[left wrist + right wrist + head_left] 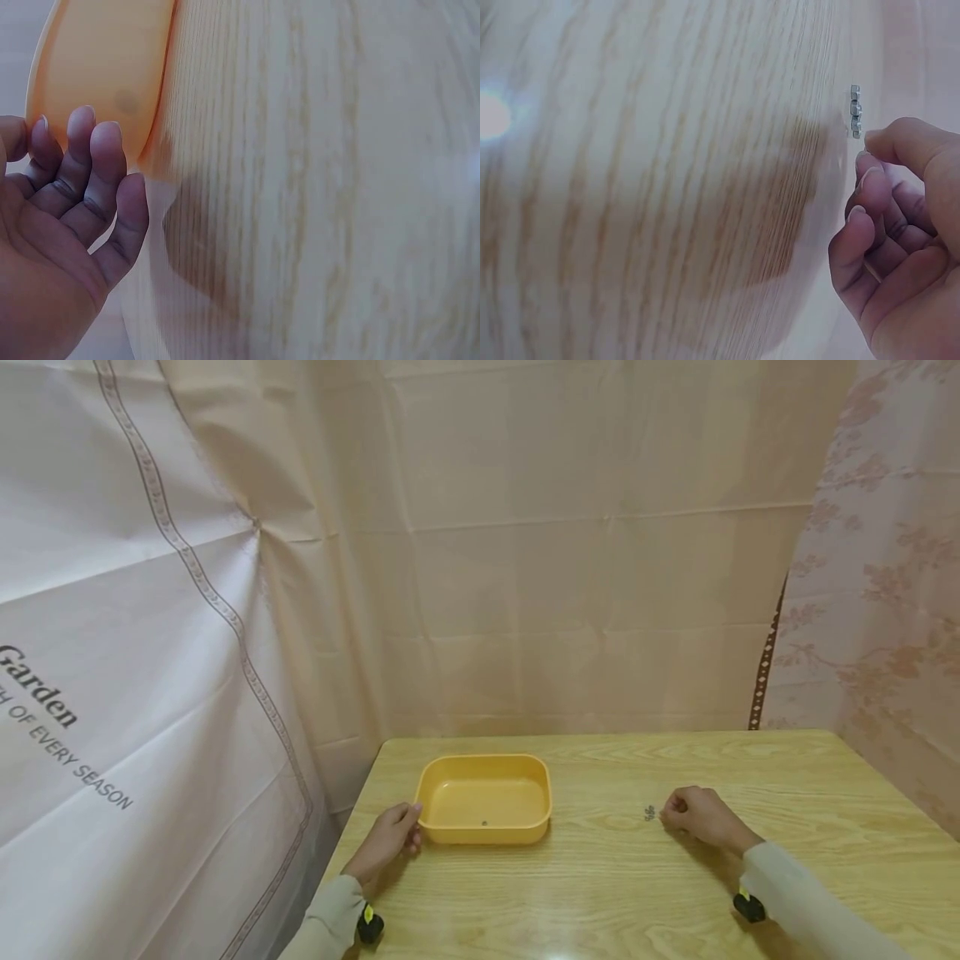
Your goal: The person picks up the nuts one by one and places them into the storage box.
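Note:
A yellow rectangular tub stands on the wooden table, with one small dark piece inside near its front wall. My left hand pinches the tub's left edge between thumb and forefinger. In the left wrist view the other fingers curl loosely beside the tub's end wall. To the right, several small metal nuts lie grouped on the table. My right hand is just beside them, thumb and forefinger tips together and the other fingers curled. Whether anything sits between those tips is hidden.
The pale wood-grain table reaches back to a hanging beige cloth. Printed cloths hang at the left and right. A dark device with a yellow tab is strapped at each wrist.

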`<state>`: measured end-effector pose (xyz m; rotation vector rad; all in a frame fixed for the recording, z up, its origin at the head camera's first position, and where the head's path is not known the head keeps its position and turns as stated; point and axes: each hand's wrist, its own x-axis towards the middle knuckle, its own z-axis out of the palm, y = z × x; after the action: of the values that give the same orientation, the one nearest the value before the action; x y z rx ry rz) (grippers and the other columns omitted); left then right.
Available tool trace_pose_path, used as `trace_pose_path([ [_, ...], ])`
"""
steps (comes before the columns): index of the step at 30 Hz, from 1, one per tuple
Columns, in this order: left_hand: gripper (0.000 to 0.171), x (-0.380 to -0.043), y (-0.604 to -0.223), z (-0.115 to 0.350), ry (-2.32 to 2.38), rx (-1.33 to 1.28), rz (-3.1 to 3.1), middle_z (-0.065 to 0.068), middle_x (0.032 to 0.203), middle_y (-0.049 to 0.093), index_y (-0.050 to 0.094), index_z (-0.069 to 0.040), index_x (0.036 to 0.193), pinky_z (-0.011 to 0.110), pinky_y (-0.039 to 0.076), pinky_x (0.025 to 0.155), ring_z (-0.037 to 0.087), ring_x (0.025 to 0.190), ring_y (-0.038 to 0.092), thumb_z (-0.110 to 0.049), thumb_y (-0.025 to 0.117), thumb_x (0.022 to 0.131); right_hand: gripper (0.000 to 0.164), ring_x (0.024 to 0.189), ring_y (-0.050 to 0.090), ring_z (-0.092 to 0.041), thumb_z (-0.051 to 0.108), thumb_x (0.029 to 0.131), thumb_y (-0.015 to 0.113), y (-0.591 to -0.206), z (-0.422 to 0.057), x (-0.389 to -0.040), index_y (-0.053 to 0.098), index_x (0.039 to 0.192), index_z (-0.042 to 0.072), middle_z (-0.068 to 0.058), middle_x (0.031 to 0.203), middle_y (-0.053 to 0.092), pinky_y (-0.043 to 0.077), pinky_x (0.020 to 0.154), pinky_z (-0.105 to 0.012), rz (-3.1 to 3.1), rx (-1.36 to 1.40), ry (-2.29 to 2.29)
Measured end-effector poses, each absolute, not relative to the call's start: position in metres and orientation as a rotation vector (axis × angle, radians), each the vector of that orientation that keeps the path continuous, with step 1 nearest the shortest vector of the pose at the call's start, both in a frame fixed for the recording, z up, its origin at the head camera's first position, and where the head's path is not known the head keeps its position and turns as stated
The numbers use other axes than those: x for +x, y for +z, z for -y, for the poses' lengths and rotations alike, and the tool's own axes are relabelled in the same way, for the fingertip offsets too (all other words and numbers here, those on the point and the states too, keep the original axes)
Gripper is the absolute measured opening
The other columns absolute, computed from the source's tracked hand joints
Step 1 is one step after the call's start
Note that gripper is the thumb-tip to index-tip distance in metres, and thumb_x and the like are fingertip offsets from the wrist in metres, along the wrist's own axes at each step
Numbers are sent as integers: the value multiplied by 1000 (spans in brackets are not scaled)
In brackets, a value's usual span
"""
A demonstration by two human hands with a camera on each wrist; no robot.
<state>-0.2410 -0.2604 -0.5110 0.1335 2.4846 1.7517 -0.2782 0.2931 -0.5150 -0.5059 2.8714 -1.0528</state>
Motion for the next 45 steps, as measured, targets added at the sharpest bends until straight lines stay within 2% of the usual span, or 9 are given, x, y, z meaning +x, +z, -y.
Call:
trace_pose_path([
  [18,44,-239,-512,262,1748,126,-2485,11,81,61,55,-1,96,29,55,62,19,69,59,-40,46,111,8,59,54,-13,5,101,63,-513,-288,-277,66,93,3,0,78,63,48,50,-27,-2872,-529,-1082],
  [28,44,-237,-509,262,1776,122,-2455,14,82,61,56,2,99,32,55,61,19,68,58,-39,46,111,9,58,54,-13,6,101,64,-513,-286,-279,66,92,4,-1,76,63,47,50,-26,-2863,-535,-1115],
  [36,44,-241,-510,262,1781,122,-2458,13,82,61,56,1,97,30,55,61,17,68,58,-39,46,111,10,60,55,-14,9,102,64,-512,-284,-282,66,93,5,-2,79,64,48,51,-26,-2850,-534,-1136],
  [45,40,-241,-510,260,1774,128,-2464,12,81,60,56,1,96,29,54,61,18,68,57,-33,45,113,9,60,53,-14,9,102,64,-508,-278,-281,67,96,3,-3,82,66,47,51,-26,-2829,-526,-1157],
])
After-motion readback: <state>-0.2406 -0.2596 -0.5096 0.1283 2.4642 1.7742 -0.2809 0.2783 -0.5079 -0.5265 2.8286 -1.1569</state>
